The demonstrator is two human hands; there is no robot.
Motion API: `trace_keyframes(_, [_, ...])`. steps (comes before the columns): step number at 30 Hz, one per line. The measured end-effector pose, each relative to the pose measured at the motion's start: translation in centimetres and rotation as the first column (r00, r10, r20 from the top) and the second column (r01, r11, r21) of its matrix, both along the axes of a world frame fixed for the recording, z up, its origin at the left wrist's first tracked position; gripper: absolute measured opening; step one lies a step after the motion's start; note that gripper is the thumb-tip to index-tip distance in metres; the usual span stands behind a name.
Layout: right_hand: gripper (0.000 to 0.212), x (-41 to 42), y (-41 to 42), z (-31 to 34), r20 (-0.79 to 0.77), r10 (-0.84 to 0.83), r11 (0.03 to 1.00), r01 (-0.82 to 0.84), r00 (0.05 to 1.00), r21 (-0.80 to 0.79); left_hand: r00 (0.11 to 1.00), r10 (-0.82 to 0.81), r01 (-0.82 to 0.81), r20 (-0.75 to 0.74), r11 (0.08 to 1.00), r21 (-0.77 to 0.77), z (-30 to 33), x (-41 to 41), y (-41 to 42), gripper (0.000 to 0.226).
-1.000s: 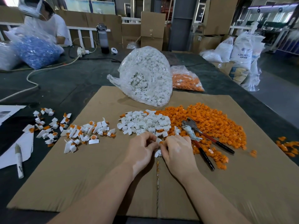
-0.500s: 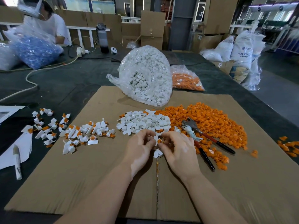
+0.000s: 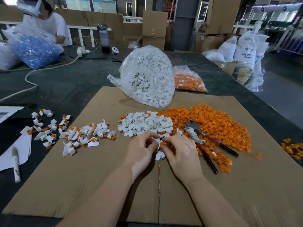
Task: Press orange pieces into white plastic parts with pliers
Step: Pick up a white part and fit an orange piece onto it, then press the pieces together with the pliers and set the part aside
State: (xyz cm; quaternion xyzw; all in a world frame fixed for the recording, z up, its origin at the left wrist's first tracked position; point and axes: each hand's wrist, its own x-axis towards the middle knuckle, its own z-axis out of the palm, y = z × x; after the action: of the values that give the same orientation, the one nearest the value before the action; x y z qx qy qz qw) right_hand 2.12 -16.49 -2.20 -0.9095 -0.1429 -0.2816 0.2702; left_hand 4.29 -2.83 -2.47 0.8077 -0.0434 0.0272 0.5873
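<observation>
Head view
Left hand [image 3: 142,150]: fingers curled, pinching a white part [image 3: 158,142] at its left edge; it sits a little farther from the body than a second ago, just below the white pile [image 3: 145,123].
Right hand [image 3: 182,153]: fingers curled, pinching an orange piece [image 3: 162,143] against the white part; earlier the two hands were pressed closer together and the orange piece was hidden.
Second white part [image 3: 159,155]: under the hands on the cardboard [image 3: 82,185], partly covered; who holds it, cannot tell.
Pliers [image 3: 203,141]: lying untouched on the orange pile [image 3: 213,125], handles toward the body, just right of the right hand; same spot as before.
Finished parts [image 3: 78,135]: scattered on the left of the cardboard and onto the desk [image 3: 57,89], unchanged.
Bags: clear bag of white parts [image 3: 147,77] behind the piles, bag of orange pieces [image 3: 188,81] beside it.
Other person [image 3: 47,22]: far left, behind a bag of blue parts [image 3: 32,51].
</observation>
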Motion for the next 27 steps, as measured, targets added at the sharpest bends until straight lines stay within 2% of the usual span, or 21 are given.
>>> trace_keyframes(17, [0.013, -0.2, -0.1, 0.3, -0.03, 0.037, 0.999, -0.038, 0.999, -0.033, 1.0, 0.024, -0.024, 0.008, 1.0, 0.013, 0.0, 0.2, -0.3, 0.018])
trace_keyframes(20, [0.015, -0.5, -0.2, 0.6, -0.014, 0.013, 1.0, -0.013, 1.0, -0.003, 1.0, 0.019, -0.019, -0.009, 0.999, -0.035, 0.1, 0.2, -0.3, 0.018])
trace_keyframes(22, [0.02, -0.7, -0.6, 1.0, 0.038, -0.096, 0.995, 0.095, 0.995, 0.01, 1.0, 0.013, -0.015, -0.024, 0.997, -0.079, 0.2, 0.2, -0.2, 0.017])
trace_keyframes(24, [0.029, -0.6, -1.5, 1.6, -0.001, -0.304, 0.953, 0.304, 0.953, -0.002, 1.0, 0.008, -0.01, -0.025, 0.996, -0.083, 0.2, 0.3, 0.0, 0.015])
trace_keyframes(26, [0.044, -0.1, -3.0, 2.4, -0.212, -0.532, 0.846, 0.505, 0.82, -0.173, 1.0, 0.008, -0.01, -0.024, 0.997, -0.082, 0.3, 0.4, 0.1, 0.013])
trace_keyframes(27, [0.049, 0.2, -3.8, 2.7, -0.317, -0.606, 0.795, 0.539, 0.73, -0.278, 1.0, 0.014, -0.016, -0.027, 0.996, -0.085, 0.3, 0.4, 0.1, 0.012])
